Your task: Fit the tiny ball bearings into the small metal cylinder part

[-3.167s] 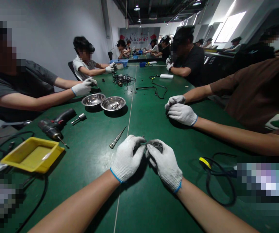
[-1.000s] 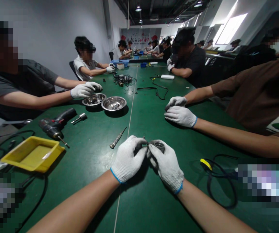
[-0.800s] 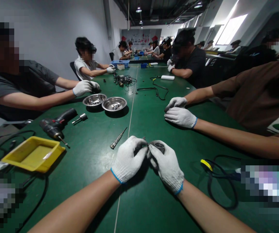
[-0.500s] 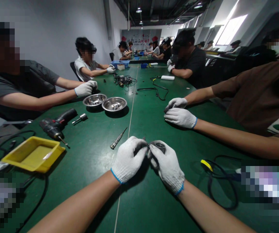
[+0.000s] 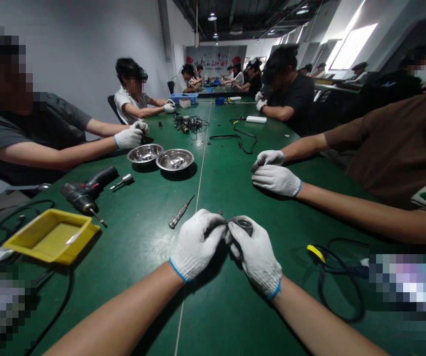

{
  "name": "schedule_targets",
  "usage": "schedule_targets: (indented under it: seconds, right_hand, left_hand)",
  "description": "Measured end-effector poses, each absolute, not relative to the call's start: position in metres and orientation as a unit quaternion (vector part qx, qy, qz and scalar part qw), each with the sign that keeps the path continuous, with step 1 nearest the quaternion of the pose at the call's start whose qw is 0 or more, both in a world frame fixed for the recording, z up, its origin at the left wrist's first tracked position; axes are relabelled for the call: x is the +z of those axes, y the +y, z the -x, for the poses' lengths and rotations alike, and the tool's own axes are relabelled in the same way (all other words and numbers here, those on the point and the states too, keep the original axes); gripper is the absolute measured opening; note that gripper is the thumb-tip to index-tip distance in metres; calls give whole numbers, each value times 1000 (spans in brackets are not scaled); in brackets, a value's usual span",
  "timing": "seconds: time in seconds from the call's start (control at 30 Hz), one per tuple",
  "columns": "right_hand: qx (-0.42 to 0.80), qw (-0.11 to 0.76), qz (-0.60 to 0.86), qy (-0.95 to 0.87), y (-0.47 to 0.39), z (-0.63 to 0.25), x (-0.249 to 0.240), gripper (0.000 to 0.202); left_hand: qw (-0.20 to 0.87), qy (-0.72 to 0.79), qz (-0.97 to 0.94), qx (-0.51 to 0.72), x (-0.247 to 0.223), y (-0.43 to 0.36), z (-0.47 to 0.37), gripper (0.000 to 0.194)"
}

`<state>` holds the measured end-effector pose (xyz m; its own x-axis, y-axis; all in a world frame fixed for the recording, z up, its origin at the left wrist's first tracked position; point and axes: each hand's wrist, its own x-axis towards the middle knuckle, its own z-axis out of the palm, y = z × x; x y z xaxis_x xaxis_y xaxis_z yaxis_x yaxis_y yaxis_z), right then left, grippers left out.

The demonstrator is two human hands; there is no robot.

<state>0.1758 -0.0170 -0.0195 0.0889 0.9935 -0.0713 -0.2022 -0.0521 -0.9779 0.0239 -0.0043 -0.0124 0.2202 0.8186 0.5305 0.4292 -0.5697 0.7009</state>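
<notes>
Both hands wear white knit gloves with blue cuffs and meet low over the table, fingertips nearly touching. In my right hand (image 5: 255,252) is a small dark round part (image 5: 245,226) with a ring-shaped opening facing up; fingers and thumb wrap its side. My left hand (image 5: 198,243) is closed in a pinch against the right fingertips, its finger pads darkened; what lies between them is hidden. Just beyond the fingertips a tiny dark metal piece (image 5: 220,212) lies on the table. A screwdriver (image 5: 181,212) with a metallic handle rests left of my left hand.
To the left are a yellow bin (image 5: 52,237), a cordless drill (image 5: 83,190), a socket bit (image 5: 122,182) and two steel bowls (image 5: 175,160), one with small metal parts. Co-workers' gloved hands (image 5: 276,179) are at the right. A black cable (image 5: 320,287) loops beside my right forearm.
Hardly anything differs. Both hands keep the same hold and place, and the view has shifted very slightly.
</notes>
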Motion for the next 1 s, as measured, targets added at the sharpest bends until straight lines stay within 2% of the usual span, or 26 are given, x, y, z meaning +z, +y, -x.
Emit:
schedule_targets:
  seconds: [0.47,1.0]
  right_hand:
    - [533,555,487,-414,-16,-176,-22,47]
    - [506,556,487,-445,-17,-175,-18,47]
  left_hand:
    - [180,414,-762,464,-13,-5,-24,11]
    - [203,425,-735,488,-9,-4,-23,12]
